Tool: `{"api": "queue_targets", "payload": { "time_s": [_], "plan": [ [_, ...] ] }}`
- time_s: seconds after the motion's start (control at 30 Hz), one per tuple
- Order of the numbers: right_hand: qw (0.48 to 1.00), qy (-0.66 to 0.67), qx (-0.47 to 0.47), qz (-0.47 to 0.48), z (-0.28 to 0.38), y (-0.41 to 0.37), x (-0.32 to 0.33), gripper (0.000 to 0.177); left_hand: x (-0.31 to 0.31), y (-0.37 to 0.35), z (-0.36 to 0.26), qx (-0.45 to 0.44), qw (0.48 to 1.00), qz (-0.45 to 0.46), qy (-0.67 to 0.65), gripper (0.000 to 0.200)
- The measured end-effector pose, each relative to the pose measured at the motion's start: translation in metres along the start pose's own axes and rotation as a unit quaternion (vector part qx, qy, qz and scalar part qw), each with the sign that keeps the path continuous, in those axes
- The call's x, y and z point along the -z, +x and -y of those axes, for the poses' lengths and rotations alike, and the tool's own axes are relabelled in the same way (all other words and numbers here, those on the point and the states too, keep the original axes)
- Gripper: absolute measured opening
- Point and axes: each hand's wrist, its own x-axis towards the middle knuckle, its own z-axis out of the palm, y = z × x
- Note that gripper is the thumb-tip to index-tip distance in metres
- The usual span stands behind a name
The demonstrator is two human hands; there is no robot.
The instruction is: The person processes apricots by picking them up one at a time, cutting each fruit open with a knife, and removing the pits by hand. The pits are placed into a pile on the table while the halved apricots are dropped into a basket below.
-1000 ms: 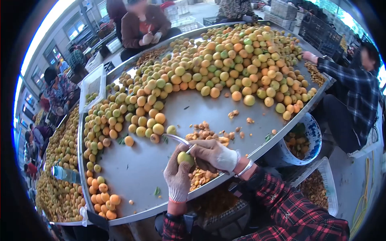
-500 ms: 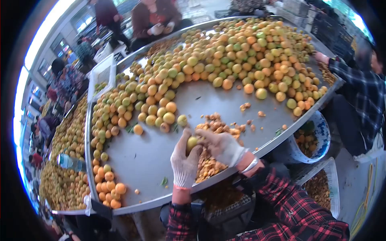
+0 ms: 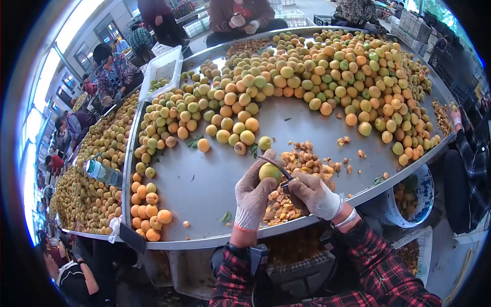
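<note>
My left hand (image 3: 253, 193), in a stained knit glove, holds a yellow-green fruit (image 3: 269, 173) upright between thumb and fingers. My gloved right hand (image 3: 313, 194) is closed round the dark handle of a small curved knife (image 3: 279, 168), whose blade lies against the top of the fruit. Beneath and behind both hands is a pile of cut fruit pieces (image 3: 306, 162) on the metal table (image 3: 189, 204). Whole green and orange fruits (image 3: 286, 72) form a large heap beyond them.
Ripe orange fruits (image 3: 152, 211) lie at the table's left corner. A white tray (image 3: 162, 71) sits at the back left, a bottle (image 3: 104, 173) on the neighbouring heap. Below the right edge stands a bucket (image 3: 425, 197). Co-workers sit across the table and at the right.
The view has shifted, so the table appears farther right and more of the room shows. The curved knife is now plainly visible against the fruit; both hands stay close together.
</note>
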Motion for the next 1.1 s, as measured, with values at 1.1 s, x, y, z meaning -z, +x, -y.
{"api": "queue_targets", "payload": {
  "time_s": [1.1],
  "plan": [
    [0.972, -0.183, 0.141, -0.049, -0.026, 0.007, -0.012, 0.019, -0.006, -0.010, 0.010, 0.074, 0.980, 0.035, -0.182, 0.056]
  ]
}}
